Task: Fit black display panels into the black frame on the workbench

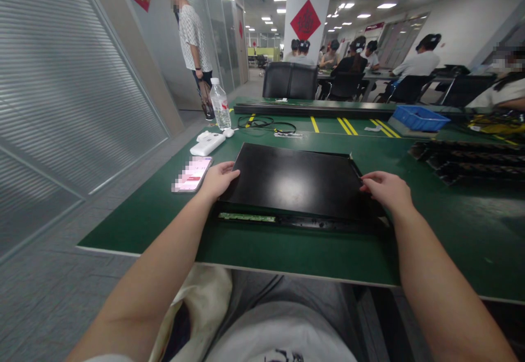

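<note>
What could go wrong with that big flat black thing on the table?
Maybe these things:
1. The left hand and right hand are at opposite sides of the black panel; if either slips, the panel might get scratched.
2. The green circuit strip shows uncovered along the near side, so a knock could damage it.
3. The phone lies close to the left hand, so it might get bumped.

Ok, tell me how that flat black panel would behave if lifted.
The flat black panel would probably be stiff: no sag shows between the left hand and the right hand. Its smooth, shiny face may be slippery, and its thinness suggests fragility.
</note>
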`<action>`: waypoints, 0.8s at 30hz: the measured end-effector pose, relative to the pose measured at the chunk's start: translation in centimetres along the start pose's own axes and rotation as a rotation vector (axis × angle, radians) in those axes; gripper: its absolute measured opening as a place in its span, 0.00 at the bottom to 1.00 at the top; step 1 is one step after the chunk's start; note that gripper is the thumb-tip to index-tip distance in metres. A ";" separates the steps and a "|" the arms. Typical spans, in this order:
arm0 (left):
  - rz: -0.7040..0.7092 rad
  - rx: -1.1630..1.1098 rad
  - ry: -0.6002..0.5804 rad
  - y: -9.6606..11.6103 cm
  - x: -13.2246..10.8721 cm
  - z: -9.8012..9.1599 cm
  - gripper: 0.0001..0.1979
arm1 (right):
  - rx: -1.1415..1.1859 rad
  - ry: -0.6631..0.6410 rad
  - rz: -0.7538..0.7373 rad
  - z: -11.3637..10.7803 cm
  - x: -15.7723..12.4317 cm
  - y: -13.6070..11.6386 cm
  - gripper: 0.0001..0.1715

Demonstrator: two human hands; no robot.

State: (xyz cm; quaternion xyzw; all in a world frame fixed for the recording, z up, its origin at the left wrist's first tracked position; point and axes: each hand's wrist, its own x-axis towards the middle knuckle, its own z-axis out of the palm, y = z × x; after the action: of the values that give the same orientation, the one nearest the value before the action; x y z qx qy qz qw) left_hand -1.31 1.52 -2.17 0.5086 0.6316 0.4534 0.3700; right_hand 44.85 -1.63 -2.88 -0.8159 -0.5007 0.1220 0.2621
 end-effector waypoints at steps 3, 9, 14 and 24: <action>0.076 0.075 0.036 -0.5 0.5 -0.3 0.16 | 0.081 -0.005 -0.007 0.5 0.7 1.0 0.13; 0.096 0.150 0.018 -1.5 1.4 -0.6 0.21 | 0.193 -0.016 0.037 0.7 0.8 1.3 0.15; 0.110 0.211 -0.023 -2.5 2.0 -0.4 0.20 | 0.202 0.006 0.079 0.2 0.0 0.2 0.15; 0.145 0.358 -0.040 -4.1 3.1 -0.6 0.20 | 0.226 -0.018 0.127 -0.3 -0.7 -0.7 0.15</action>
State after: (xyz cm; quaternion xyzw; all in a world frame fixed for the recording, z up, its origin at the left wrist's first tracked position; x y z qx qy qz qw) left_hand -3.75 4.16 -5.86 0.6192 0.6566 0.3490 0.2524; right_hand 44.14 -2.06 -2.23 -0.8101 -0.4335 0.2015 0.3395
